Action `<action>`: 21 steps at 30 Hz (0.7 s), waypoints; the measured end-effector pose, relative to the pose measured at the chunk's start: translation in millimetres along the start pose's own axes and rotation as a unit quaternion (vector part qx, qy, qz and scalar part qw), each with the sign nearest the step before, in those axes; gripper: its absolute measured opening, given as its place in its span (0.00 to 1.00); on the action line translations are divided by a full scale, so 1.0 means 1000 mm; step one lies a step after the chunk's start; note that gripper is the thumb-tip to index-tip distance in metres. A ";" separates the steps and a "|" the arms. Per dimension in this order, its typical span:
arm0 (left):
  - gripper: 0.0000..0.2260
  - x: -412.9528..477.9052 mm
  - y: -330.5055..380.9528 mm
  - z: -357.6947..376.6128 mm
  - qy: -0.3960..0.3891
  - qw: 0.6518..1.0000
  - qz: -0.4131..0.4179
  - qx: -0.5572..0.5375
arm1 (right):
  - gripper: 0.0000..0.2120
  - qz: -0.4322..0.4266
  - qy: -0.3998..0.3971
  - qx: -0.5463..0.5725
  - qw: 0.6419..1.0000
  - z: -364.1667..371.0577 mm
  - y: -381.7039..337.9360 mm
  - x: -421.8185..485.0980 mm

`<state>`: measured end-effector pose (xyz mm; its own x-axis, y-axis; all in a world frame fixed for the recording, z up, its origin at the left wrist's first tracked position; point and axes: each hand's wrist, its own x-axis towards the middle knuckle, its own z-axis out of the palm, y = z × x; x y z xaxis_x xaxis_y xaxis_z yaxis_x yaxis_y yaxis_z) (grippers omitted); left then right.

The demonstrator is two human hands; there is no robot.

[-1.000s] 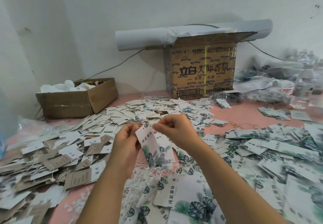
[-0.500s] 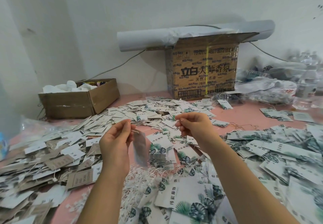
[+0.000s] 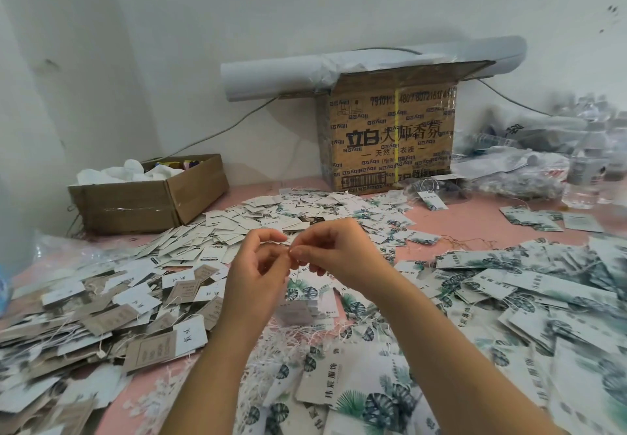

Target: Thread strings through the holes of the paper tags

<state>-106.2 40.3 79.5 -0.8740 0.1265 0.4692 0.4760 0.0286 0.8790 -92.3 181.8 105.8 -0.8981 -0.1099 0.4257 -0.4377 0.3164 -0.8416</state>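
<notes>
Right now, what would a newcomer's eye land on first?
The left hand and right hand meet mid-frame, fingertips pinching what seems a string, a blurred tag dangling below. Paper tags blanket the pink table all round, and a printed cardboard box stands at the back wall.

carton [image 3: 390, 136] front: large print "立白 大师香氛"; under it "天然…衣液", middle characters unreadable. top digit row only partly legible. leaf-print tag [image 3: 339, 390], well in front of carton: "伟宸服饰".
</notes>
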 end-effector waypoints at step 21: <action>0.12 -0.001 -0.003 -0.002 -0.041 0.996 0.043 0.063 | 0.03 0.041 0.032 0.030 0.998 0.000 0.001 0.000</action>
<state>-107.2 38.5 76.5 -0.8207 0.2141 0.5298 0.5623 0.1375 0.8154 -93.0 181.9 104.8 -0.9273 -0.0249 0.3736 -0.3665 0.2644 -0.8921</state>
